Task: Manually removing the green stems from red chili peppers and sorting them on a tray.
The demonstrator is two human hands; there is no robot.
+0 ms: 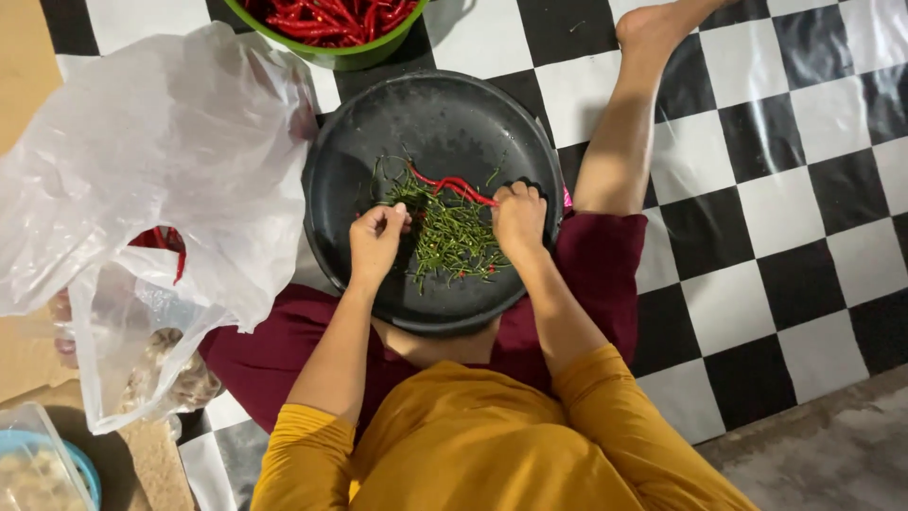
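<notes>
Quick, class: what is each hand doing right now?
Left hand: closed, pinching something small over the green stems.
Right hand: closed on red chilies.

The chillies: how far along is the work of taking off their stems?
Done: a pile of green stems lies in the black pan, and a green bowl holds red chillies. In hand: the right hand grips a few red chillies; the left hand pinches something small. Left: chillies show inside the plastic bag.

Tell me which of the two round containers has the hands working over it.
The black basin on the lap: both the left hand and right hand rest over its green stems. The green bowl of red chillies sits untouched.
</notes>
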